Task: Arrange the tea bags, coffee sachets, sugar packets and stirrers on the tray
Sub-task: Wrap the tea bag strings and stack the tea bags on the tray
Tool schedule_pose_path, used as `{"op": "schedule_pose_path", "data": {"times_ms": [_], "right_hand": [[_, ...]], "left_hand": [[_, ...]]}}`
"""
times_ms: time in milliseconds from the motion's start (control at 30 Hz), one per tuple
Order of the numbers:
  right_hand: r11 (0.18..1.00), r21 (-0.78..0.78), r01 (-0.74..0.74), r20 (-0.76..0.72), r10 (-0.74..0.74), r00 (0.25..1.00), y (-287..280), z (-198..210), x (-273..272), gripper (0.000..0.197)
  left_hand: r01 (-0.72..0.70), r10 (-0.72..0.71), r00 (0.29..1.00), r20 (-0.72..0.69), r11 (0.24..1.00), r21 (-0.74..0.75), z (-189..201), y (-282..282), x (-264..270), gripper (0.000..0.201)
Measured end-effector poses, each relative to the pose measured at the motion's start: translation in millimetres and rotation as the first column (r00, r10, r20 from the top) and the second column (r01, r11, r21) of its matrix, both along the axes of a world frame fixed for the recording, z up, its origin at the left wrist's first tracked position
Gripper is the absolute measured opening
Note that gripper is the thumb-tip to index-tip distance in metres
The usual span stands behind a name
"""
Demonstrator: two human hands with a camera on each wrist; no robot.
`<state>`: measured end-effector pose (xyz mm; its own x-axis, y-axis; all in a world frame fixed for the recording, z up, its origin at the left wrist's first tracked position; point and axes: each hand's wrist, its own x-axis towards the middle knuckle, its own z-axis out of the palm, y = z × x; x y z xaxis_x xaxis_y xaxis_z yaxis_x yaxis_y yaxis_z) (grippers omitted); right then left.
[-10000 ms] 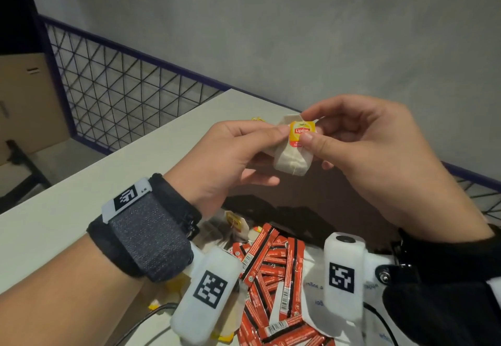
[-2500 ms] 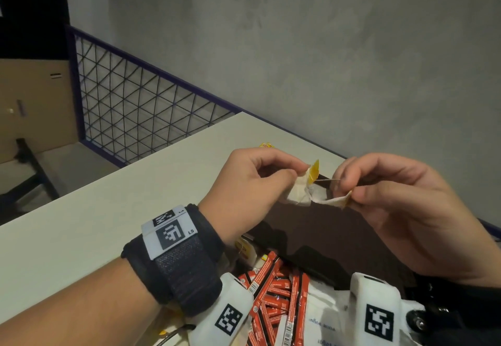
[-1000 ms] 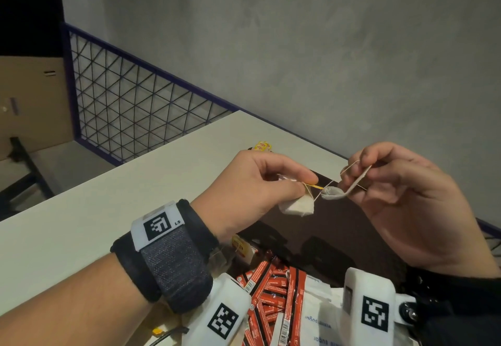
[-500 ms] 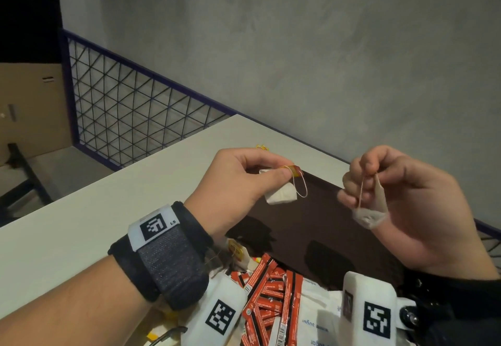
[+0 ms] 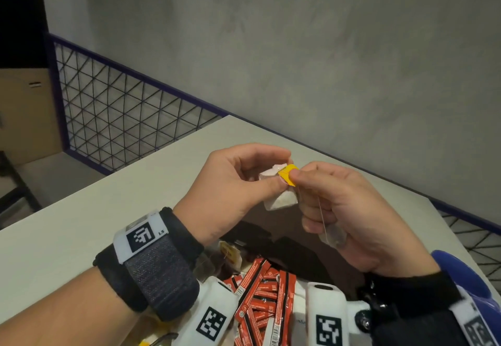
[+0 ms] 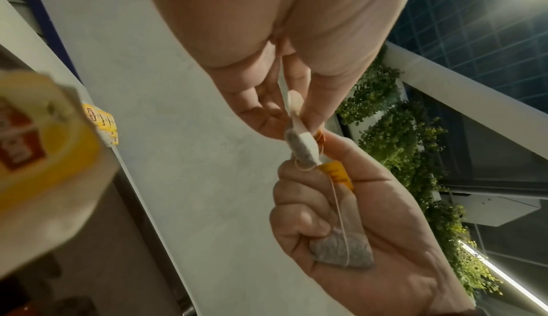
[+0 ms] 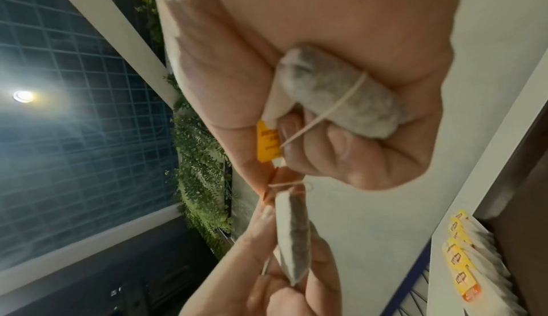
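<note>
A white tea bag [image 5: 279,199] is pinched between the thumb and forefinger of the left hand [image 5: 233,185], held above the dark tray [image 5: 287,226] near the middle of the head view. Its yellow tag [image 5: 289,174] sits at the bag's 12 o'clock and is nipped by the thumb and forefinger of the right hand [image 5: 349,210], so the two hands meet at the tag. A second tea bag [image 5: 333,235] is tucked under the curled lower fingers of the right hand, at 4 o'clock from the first, with a thin string [image 5: 322,218] running up from it towards the tag. In the left wrist view this second bag [image 6: 342,249] looks grey and crumpled against the palm. Red sachets [image 5: 260,299] are piled at 6 o'clock below the hands, partly hidden by the wrist cameras. The pale table [image 5: 81,223] lies bare from 8 to 10 o'clock, ending at a wire fence [image 5: 122,117]; a grey wall [image 5: 298,47] closes off 12 to 3 o'clock.
</note>
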<state>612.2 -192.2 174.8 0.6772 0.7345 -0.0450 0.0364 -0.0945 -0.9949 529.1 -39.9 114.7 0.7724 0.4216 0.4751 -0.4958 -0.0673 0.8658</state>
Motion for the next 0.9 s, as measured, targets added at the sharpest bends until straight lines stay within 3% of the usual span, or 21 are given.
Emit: {"op": "schedule_pose_path", "data": {"times_ms": [67,200,333,567,733,900], "right_hand": [[1.000,0.017,0.011,0.010,-0.012,1.000,-1.5,2.0,1.0,0.021],[0.997,0.045,0.057,0.027,-0.058,0.998,-2.6,2.8,1.6,0.022],[0.995,0.050,0.092,0.045,-0.094,0.995,-0.3,0.0,2.2,0.026],[0.998,-0.041,0.040,0.081,-0.036,0.996,6.7,-9.4,-4.3,0.024],[0.994,-0.092,0.064,0.058,-0.059,0.997,10.1,-15.0,-3.5,0.025],[0.983,-0.161,0.085,0.037,-0.080,0.996,15.3,-24.1,-3.2,0.021]], "left_hand": [[-0.028,0.028,1.000,-0.015,0.999,-0.020,-0.6,1.5,1.5,0.038],[-0.085,0.083,0.995,-0.050,0.996,-0.024,-0.7,6.8,3.1,0.021],[-0.108,0.106,0.993,-0.046,0.993,-0.039,2.1,6.0,1.0,0.016],[-0.181,0.181,0.983,-0.014,0.978,-0.101,2.9,8.8,1.3,0.020],[-0.210,0.211,0.977,-0.021,0.951,-0.225,3.8,14.1,3.2,0.018],[-0.133,0.134,0.991,-0.022,0.925,-0.356,8.7,9.5,0.8,0.037]]}}
